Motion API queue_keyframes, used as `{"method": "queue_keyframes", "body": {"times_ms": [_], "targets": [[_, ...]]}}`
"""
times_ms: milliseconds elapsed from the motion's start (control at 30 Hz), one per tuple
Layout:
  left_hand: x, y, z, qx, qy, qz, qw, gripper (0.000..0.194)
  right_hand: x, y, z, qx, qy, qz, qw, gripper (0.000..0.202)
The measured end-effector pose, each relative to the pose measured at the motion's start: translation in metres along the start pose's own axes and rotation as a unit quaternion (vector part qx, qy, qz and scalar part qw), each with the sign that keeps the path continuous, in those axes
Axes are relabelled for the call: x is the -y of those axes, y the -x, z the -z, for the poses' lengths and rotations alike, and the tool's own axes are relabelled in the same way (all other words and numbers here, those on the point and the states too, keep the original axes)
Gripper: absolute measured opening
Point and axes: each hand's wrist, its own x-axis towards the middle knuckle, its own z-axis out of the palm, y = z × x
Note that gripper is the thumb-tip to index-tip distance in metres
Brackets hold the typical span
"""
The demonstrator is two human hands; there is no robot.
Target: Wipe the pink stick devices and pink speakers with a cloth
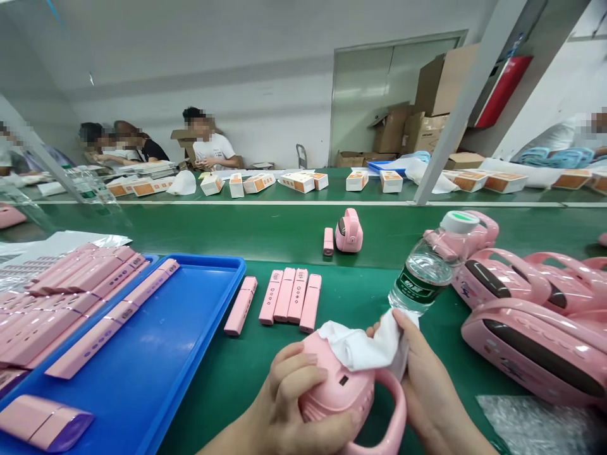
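While the left hand [294, 398] is gripping the pink speaker [346, 392] at the near edge of the green desk [284, 234], fingers curled over its body, the right hand [422, 373] is pinching a white cloth [360, 347] against its top. A water bottle [429, 265] is standing just beyond; four pink bars [290, 297] are lying left of it, beside a blue tray [190, 341].

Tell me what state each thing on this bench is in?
Left hand: gripping the pink speaker.
Right hand: pressing a white cloth on the speaker.
Water bottle: capped, tilted.
Blue tray: holds pink bars.
Four pink bars: lying side by side.
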Motion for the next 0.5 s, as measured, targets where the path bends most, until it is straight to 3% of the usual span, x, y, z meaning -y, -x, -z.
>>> {"method": "queue_keyframes", "body": {"times_ms": [100, 167, 200, 233, 300, 333, 367, 400, 433, 500], "targets": [[0.003, 0.006, -0.004, 0.021, 0.004, -0.007, 1.000, 0.035, 0.004, 0.000, -0.002, 0.014, 0.017, 0.018, 1.000, 0.023], [0.006, 0.013, -0.006, 0.045, 0.025, -0.015, 0.999, 0.035, 0.005, 0.004, -0.004, 0.062, 0.122, 0.058, 0.989, 0.028], [0.007, 0.017, -0.007, 0.048, 0.036, -0.022, 0.998, 0.036, 0.005, 0.007, -0.005, 0.106, 0.204, 0.089, 0.969, 0.029], [0.007, 0.020, -0.008, 0.049, 0.049, -0.024, 0.997, 0.038, 0.005, 0.010, -0.006, 0.163, 0.291, 0.130, 0.934, 0.029], [0.005, 0.025, -0.009, 0.054, 0.083, 0.009, 0.995, 0.048, 0.007, 0.017, -0.009, 0.297, 0.422, 0.212, 0.830, 0.024], [0.003, 0.026, -0.009, 0.060, 0.104, 0.044, 0.992, 0.054, 0.009, 0.020, -0.009, 0.356, 0.453, 0.237, 0.783, 0.023], [0.000, 0.025, -0.009, 0.069, 0.125, 0.084, 0.986, 0.061, 0.011, 0.021, -0.009, 0.396, 0.464, 0.242, 0.755, 0.022], [-0.002, 0.023, -0.008, 0.083, 0.138, 0.116, 0.980, 0.066, 0.013, 0.021, -0.009, 0.412, 0.462, 0.229, 0.751, 0.023], [-0.004, 0.020, -0.008, 0.102, 0.140, 0.125, 0.977, 0.068, 0.015, 0.020, -0.007, 0.405, 0.447, 0.197, 0.773, 0.026], [-0.005, 0.009, -0.007, 0.148, 0.108, 0.057, 0.981, 0.062, 0.017, 0.012, -0.003, 0.342, 0.359, 0.110, 0.861, 0.032]]}}
